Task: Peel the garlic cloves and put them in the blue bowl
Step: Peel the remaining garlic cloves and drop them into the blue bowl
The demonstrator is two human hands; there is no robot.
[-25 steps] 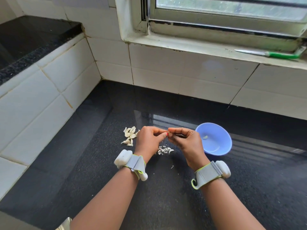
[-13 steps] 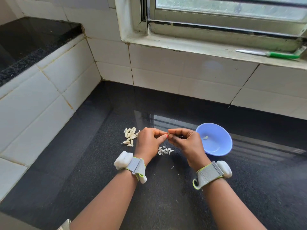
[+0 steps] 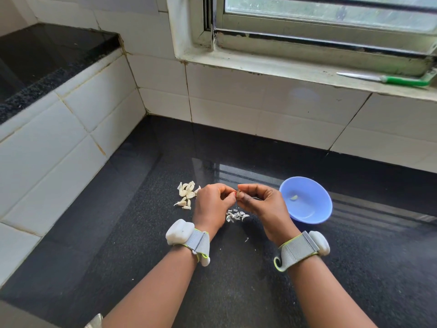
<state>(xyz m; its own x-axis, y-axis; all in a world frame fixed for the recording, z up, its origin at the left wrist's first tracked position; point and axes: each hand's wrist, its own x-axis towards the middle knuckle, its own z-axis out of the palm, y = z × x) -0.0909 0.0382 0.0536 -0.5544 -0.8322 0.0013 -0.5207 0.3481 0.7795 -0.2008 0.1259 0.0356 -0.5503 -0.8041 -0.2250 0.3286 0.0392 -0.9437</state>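
Observation:
My left hand (image 3: 211, 204) and my right hand (image 3: 262, 204) meet fingertip to fingertip above the black counter, both pinching one small garlic clove (image 3: 238, 194) that is mostly hidden by the fingers. A heap of unpeeled garlic cloves (image 3: 186, 194) lies just left of my left hand. Bits of papery peel (image 3: 236, 215) lie on the counter under the hands. The blue bowl (image 3: 314, 211) stands right of my right hand, with one peeled clove (image 3: 294, 197) inside it.
A green-handled knife (image 3: 387, 79) lies on the window sill at the far right. White tiled walls close the counter (image 3: 142, 245) at the back and left, with a raised black ledge (image 3: 47, 55) at the far left.
Both hands stay together over the same spot, with only slight finger movement on the clove. Bowl and clove heap have not moved.

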